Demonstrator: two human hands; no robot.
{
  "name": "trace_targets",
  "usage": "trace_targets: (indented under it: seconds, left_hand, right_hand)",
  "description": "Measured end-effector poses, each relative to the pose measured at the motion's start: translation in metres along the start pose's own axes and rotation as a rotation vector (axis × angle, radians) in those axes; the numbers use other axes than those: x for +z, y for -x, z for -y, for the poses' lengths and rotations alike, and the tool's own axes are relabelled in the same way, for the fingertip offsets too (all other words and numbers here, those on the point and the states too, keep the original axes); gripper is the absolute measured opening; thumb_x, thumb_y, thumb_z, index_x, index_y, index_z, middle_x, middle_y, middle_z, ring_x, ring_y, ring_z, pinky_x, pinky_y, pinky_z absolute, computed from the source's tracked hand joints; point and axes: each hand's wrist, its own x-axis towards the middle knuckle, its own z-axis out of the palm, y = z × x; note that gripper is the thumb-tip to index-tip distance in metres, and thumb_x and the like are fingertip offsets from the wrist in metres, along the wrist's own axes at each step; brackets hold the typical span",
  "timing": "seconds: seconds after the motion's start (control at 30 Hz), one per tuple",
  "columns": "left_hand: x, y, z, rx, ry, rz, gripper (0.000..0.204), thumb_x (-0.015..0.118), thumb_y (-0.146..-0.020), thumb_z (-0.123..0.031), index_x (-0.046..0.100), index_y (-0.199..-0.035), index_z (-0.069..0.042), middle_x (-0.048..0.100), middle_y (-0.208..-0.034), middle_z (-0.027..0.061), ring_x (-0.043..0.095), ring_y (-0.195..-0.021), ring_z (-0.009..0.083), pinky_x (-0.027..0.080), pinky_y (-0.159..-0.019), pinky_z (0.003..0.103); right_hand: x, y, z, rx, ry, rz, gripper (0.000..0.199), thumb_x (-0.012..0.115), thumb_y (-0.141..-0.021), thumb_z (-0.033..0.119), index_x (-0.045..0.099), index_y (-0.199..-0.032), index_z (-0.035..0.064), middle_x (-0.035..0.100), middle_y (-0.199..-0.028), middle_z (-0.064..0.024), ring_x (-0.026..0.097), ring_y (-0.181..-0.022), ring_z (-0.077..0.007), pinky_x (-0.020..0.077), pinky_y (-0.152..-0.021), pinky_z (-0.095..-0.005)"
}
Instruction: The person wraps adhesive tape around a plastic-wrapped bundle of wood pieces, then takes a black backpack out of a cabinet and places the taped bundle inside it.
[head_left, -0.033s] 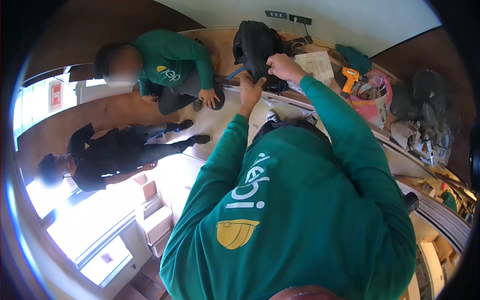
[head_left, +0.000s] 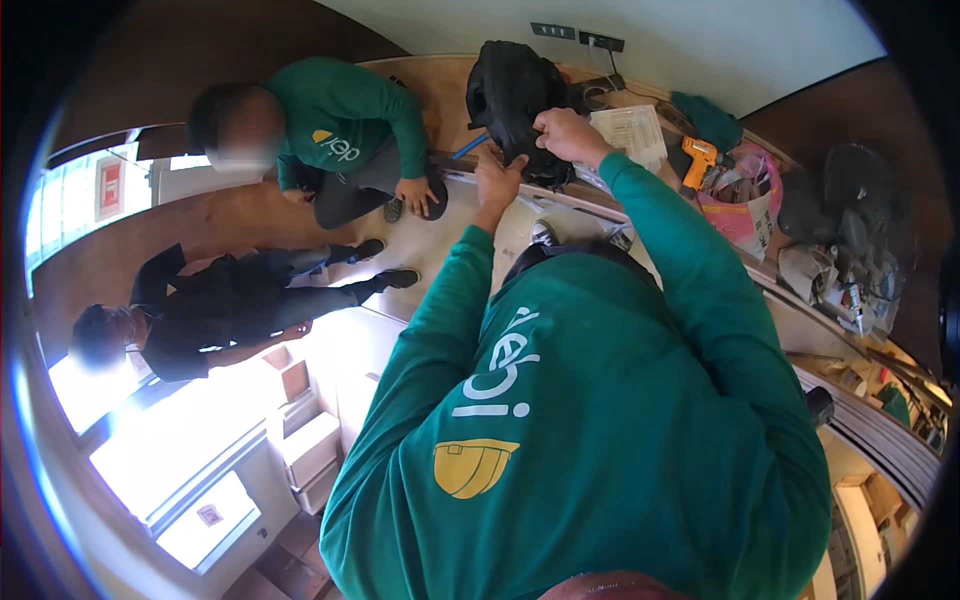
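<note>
A black backpack (head_left: 510,95) stands on the wooden bench at the far side, in front of me. My left hand (head_left: 497,178) is closed at its near lower edge, thumb against the dark fabric. On the bag's right front side my right hand (head_left: 570,134) pinches the fabric or a zip; the exact spot is hidden behind my fingers. A thin blue stick-like thing (head_left: 470,146) pokes out just left of my left hand. Printed paper sheets (head_left: 632,135) lie to the right of the bag, close to my right wrist.
On the bench at right are an orange drill (head_left: 700,160), a pink-and-white bag (head_left: 745,200) of items and dark cloth (head_left: 708,118). A person in green (head_left: 340,120) sits at left; another in dark clothes (head_left: 240,300) stands below. Cardboard boxes (head_left: 312,448) are stacked at lower left.
</note>
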Motion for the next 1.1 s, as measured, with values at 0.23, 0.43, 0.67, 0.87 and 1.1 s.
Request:
trace_targets:
  seconds: [0.23,0.43,0.67,0.87,1.1]
  left_hand:
    - [-0.022,-0.024,0.000,0.195,-0.082,0.062,0.045,0.087,-0.075,-0.019,0.062,-0.107,0.001,0.071,-0.087,0.0176,0.069,-0.078,0.0373,0.053,-0.077,0.049]
    - [0.011,-0.002,0.050,0.117,-0.042,0.218,0.087,0.080,-0.083,-0.044,0.044,-0.149,0.000,0.052,-0.142,0.0310,0.055,-0.131,0.0462,0.044,-0.111,0.051]
    - [0.000,0.066,0.134,-0.025,0.130,0.222,0.074,0.080,-0.082,-0.031,0.049,-0.141,-0.001,0.060,-0.132,0.0277,0.063,-0.117,0.0411,0.051,-0.099,0.048]
    - [-0.034,0.181,0.284,-0.615,-0.025,0.041,0.061,0.081,-0.084,-0.040,0.064,-0.131,-0.003,0.071,-0.107,0.0166,0.068,-0.101,0.0285,0.054,-0.087,0.041]
    - [-0.011,0.419,0.284,-0.961,0.346,0.238,0.019,0.065,-0.098,-0.018,0.071,-0.107,-0.002,0.072,-0.092,0.0084,0.066,-0.077,0.0192,0.053,-0.065,0.037]
  right_hand:
    - [-0.001,-0.012,0.009,-0.105,0.215,-0.116,0.027,0.071,-0.086,0.014,0.070,-0.108,-0.0003,0.071,-0.098,-0.0250,0.068,-0.093,-0.0451,0.0544,-0.083,-0.0530]
    - [-0.006,0.083,0.048,0.042,-0.141,-0.133,0.029,0.062,-0.101,0.017,0.067,-0.125,0.0002,0.072,-0.109,-0.0214,0.070,-0.098,-0.0354,0.0544,-0.088,-0.0433]
    - [0.044,0.261,-0.080,0.235,-0.135,0.055,0.031,0.059,-0.101,0.025,0.057,-0.087,-0.0027,0.053,-0.074,-0.0100,0.050,-0.070,-0.0173,0.0454,-0.067,-0.0384]
    - [0.062,0.348,-0.232,0.443,-0.048,0.300,0.024,0.062,-0.093,0.024,0.060,-0.080,0.0047,0.054,-0.069,-0.0059,0.051,-0.064,-0.0166,0.0433,-0.060,-0.0380]
    - [0.044,0.393,-0.320,0.189,-0.444,0.091,0.013,0.059,-0.087,0.015,0.062,-0.074,0.0116,0.052,-0.061,0.0007,0.052,-0.057,-0.0109,0.0384,-0.048,-0.0323]
